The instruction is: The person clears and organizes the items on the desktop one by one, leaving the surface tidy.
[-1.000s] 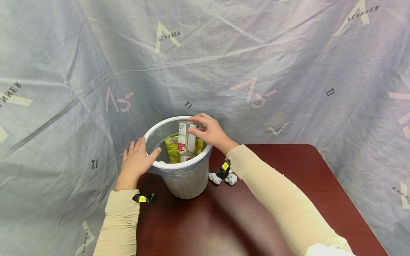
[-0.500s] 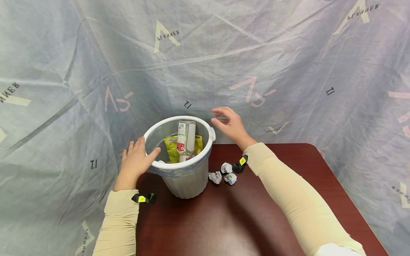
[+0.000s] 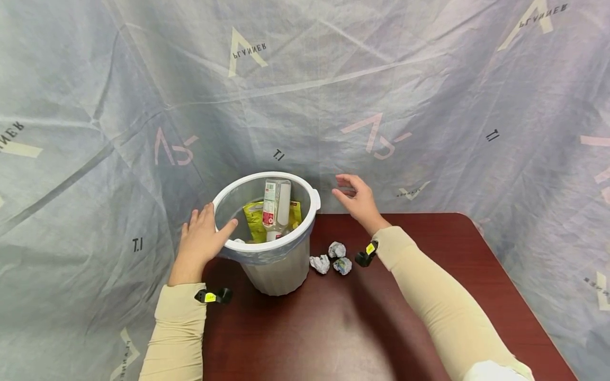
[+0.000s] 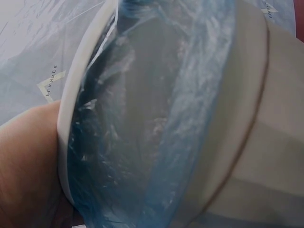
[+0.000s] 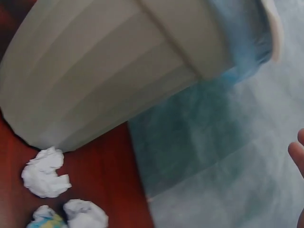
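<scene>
A white waste bin with a blue liner stands at the table's back left edge. Inside it a clear plastic bottle leans upright against a yellow packet. My left hand holds the bin's left rim, thumb hooked over the edge and fingers flat on the outside. The left wrist view shows the rim, the liner and my palm close up. My right hand hovers empty in the air to the right of the bin, fingers relaxed. Three crumpled paper balls lie beside the bin's base.
The dark red table stretches to the right and front. A grey printed sheet hangs close behind and around it. In the right wrist view the bin wall sits above the paper balls.
My right hand has let go of the bottle, which now stays in the bin, and has drawn away to the right. The left hand has not moved.
</scene>
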`<state>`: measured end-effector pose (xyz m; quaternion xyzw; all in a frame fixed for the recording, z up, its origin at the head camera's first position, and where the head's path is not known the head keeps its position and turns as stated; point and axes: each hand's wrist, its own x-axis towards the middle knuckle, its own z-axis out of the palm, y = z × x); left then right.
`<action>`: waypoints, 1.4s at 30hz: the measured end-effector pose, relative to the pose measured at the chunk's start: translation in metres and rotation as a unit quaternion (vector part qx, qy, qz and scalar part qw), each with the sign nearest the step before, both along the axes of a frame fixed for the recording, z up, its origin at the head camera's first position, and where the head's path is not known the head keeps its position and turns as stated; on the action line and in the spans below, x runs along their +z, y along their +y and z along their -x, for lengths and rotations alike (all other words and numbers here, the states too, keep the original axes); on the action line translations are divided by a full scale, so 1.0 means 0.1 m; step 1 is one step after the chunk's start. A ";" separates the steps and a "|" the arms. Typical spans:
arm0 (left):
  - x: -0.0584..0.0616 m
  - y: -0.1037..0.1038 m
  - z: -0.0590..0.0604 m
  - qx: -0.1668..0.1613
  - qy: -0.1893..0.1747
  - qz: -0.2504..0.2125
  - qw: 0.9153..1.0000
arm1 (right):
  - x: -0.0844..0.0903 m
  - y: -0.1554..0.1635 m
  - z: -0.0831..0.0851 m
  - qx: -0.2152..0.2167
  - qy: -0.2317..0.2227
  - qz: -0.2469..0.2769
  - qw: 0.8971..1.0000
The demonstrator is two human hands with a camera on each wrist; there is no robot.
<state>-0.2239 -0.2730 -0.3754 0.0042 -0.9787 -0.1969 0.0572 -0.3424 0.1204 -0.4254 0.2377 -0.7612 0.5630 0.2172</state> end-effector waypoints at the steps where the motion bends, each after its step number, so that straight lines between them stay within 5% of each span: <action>1: 0.00 -0.01 0.00 0.000 0.001 -0.001 1.000 | -0.07 -0.01 0.01 -0.005 -0.006 0.000 1.000; 24: 0.05 -0.01 -0.06 0.002 -0.005 0.003 1.000 | -1.62 0.11 -0.13 -0.058 -0.194 -0.086 0.976; 31: 0.03 0.01 -0.05 0.002 -0.007 -0.004 1.000 | -1.84 0.10 -0.20 -0.038 -0.228 -0.111 0.967; 42: 0.03 0.03 -0.03 0.002 0.002 -0.010 1.000 | -1.97 0.05 -0.13 -0.044 -0.194 -0.148 0.969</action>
